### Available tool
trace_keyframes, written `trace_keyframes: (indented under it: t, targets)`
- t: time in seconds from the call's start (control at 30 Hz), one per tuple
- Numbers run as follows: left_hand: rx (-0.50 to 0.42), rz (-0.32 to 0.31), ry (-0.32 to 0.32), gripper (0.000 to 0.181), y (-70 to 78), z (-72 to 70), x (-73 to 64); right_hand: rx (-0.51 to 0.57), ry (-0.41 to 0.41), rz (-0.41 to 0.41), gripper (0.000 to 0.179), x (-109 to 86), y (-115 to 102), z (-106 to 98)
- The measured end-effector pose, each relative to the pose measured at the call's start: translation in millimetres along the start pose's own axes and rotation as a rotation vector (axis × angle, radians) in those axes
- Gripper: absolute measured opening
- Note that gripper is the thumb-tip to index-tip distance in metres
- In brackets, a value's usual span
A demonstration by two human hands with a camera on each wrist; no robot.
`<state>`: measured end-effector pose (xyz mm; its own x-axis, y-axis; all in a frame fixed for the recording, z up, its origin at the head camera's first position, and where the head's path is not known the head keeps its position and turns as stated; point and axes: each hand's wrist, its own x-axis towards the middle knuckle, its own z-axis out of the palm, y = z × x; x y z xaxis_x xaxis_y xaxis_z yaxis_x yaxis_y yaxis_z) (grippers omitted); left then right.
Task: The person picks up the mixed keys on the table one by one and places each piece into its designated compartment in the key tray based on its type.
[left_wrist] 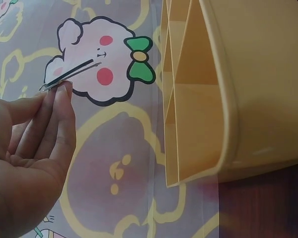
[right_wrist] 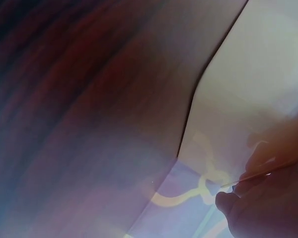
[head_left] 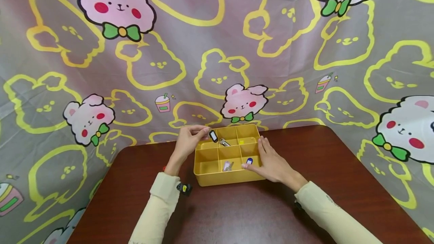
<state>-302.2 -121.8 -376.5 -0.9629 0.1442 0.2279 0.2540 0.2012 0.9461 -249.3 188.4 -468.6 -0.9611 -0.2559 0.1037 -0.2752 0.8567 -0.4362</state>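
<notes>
Clamps the left grip (head_left: 188, 141) on a small black-rimmed tag with a white face (head_left: 213, 136), over the rear of a yellow six-compartment plastic box (head_left: 230, 179) on the dark red-brown table (head_left: 223, 215), just beside a silver metal key (head_left: 223, 142). Shows a pale tag (head_left: 226, 166) in the box's front-middle compartment and a blue-rimmed oval tag (head_left: 249, 161) in the front-right one. Rests the right grip (head_left: 273, 163), with thumb and fingers apart, against the box's right end.
</notes>
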Motion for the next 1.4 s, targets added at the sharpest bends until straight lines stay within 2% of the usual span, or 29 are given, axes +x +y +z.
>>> trace_keyframes:
  t: [0.57, 0.93, 1.17, 1.4]
  targets:
    - [0.020, -0.012, -0.012, 0.025, 2.4, 3.6, 13.6, -0.168, 0.019, -0.043, 0.122, 0.6, -2, -3]
    - [0.002, -0.006, -0.011, 0.020, 3.6, 11.9, 21.3, -0.176, 0.035, -0.049, 0.122, 0.5, -2, -3]
    - [0.026, 0.013, -0.012, 0.023, 3.1, 15.9, 28.2, -0.174, 0.029, -0.049, 0.123, 0.2, -3, -2]
    - [0.054, -0.029, -0.019, 0.023, 2.4, 22.0, 36.2, -0.178, 0.029, -0.048, 0.123, 0.1, -3, -1]
